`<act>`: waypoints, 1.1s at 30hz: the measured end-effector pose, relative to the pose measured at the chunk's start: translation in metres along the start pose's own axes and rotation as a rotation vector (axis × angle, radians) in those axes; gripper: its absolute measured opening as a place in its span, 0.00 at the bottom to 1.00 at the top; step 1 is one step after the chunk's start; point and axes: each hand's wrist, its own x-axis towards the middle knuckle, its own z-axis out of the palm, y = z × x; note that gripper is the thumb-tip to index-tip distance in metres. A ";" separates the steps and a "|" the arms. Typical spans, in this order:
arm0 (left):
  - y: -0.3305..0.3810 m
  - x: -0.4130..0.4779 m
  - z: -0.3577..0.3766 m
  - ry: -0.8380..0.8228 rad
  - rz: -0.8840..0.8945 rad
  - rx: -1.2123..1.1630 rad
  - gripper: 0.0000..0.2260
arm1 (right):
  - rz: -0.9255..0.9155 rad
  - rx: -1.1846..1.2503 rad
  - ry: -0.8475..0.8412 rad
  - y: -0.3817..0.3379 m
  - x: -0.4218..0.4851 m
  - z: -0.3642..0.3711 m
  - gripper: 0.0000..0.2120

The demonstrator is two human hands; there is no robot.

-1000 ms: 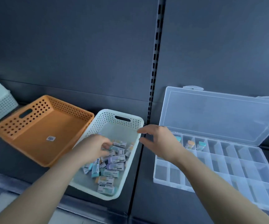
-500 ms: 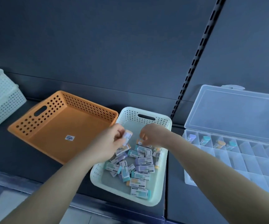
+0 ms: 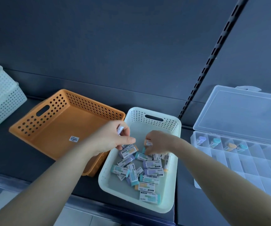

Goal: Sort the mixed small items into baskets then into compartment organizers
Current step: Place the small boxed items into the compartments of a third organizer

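A white perforated basket [image 3: 175, 124] sits in the middle of the shelf with several small sleeved erasers [image 3: 152, 172] heaped inside. My left hand [image 3: 113, 137] hovers over its left rim and grips one eraser [image 3: 120, 129] between thumb and fingers. My right hand [image 3: 157, 142] reaches into the basket's far half and pinches another eraser [image 3: 148, 142] above the pile. To the right lies a clear compartment organizer [image 3: 252, 162] with its lid open; a few erasers [image 3: 214, 142] occupy its back row.
An orange perforated basket [image 3: 33, 124] with only a sticker in it sits left of the white one, touching it. A pale green basket [image 3: 2, 97] stands at the far left. A slotted upright [image 3: 209, 61] runs up the dark back panel. The shelf's front edge lies below my arms.
My right hand left the organizer, dipped into the white basket and now pinches an eraser. My left hand lifted an eraser from the pile. The view shifted left.
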 end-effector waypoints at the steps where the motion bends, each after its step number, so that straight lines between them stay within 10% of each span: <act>1: 0.002 0.002 0.001 -0.011 0.008 0.033 0.08 | 0.013 -0.004 0.023 0.000 0.001 0.001 0.11; 21: 0.016 0.044 0.051 -0.228 -0.136 0.942 0.11 | -0.052 0.556 0.364 0.037 -0.072 -0.027 0.15; 33: 0.091 0.021 0.079 0.023 0.254 0.281 0.06 | 0.084 0.908 0.654 0.111 -0.153 -0.021 0.03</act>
